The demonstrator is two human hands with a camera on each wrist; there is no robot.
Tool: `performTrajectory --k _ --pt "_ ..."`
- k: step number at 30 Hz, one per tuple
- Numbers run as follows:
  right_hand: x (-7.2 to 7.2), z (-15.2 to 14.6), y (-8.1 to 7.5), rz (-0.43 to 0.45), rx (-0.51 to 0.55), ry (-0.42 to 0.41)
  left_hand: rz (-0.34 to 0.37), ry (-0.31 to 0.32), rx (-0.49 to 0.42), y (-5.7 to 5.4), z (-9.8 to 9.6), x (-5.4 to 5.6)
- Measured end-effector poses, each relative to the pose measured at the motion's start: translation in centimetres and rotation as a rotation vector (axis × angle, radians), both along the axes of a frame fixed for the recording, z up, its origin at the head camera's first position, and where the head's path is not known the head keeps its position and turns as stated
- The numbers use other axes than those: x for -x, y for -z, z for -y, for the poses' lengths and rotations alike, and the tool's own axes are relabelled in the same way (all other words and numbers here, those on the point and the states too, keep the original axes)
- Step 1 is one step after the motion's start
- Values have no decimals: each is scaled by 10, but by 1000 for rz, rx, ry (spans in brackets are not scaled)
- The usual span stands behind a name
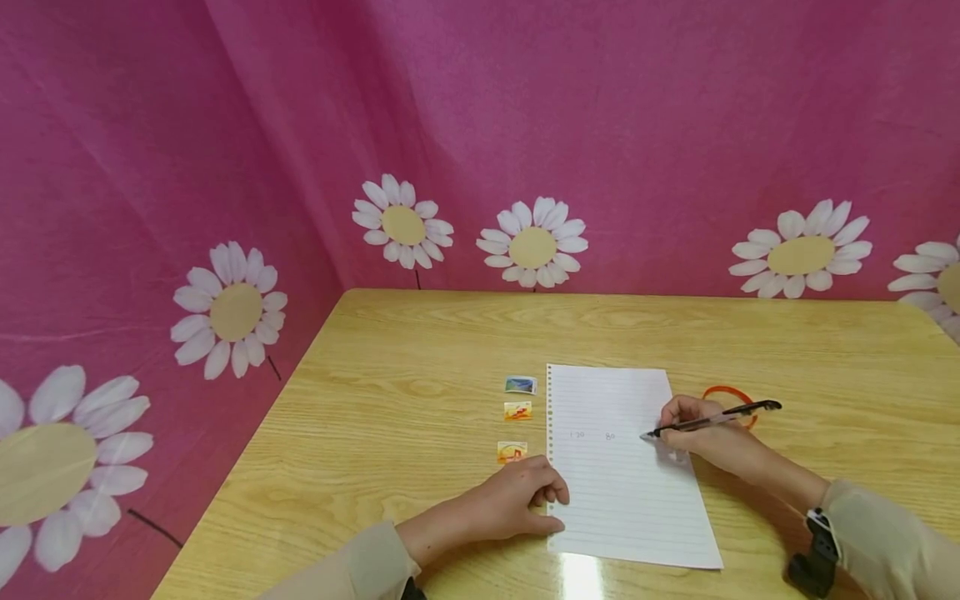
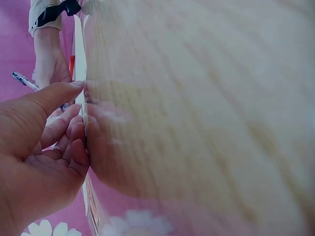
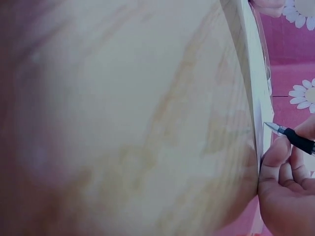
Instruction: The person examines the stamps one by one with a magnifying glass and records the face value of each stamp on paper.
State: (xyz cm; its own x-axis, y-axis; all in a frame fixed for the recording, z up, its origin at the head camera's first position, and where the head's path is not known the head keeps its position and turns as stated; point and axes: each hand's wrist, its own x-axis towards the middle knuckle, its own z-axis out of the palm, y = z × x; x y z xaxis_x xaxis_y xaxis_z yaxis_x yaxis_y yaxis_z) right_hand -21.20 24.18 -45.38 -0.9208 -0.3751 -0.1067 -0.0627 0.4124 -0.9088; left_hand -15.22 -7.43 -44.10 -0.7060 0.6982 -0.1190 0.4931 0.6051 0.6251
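My right hand (image 1: 708, 433) pinches a black gel pen (image 1: 731, 415) between thumb and fingers. Its silver tip meets a sheet of lined paper (image 1: 622, 500), to the right of the handwritten numbers "120" and "80". In the right wrist view the dark pen grip (image 3: 298, 141) and metal tip show close to the page. My left hand (image 1: 517, 500) rests at the left, punched edge of the sheet, thumb and loosely bent fingers touching it. Just beyond that hand lies a yellow and red stamp-like card (image 1: 512, 451), its lower part overlapped by the hand.
Two more small cards, a yellow-red one (image 1: 517, 411) and a blue-green one (image 1: 521, 384), lie in a column left of the paper. An orange-red ring (image 1: 726, 390) is partly behind the right hand. The wooden table (image 1: 390, 375) meets a pink daisy-print cloth (image 1: 637, 125) behind and left.
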Motion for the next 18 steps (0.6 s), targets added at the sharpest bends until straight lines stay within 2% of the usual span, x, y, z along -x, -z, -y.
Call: performTrajectory --k 10,18 --pt "3 -2 -2 12 -7 -56 -10 -1 15 0 0 -1" --pt "1 -5 2 -9 23 -24 -11 3 11 1 0 0"
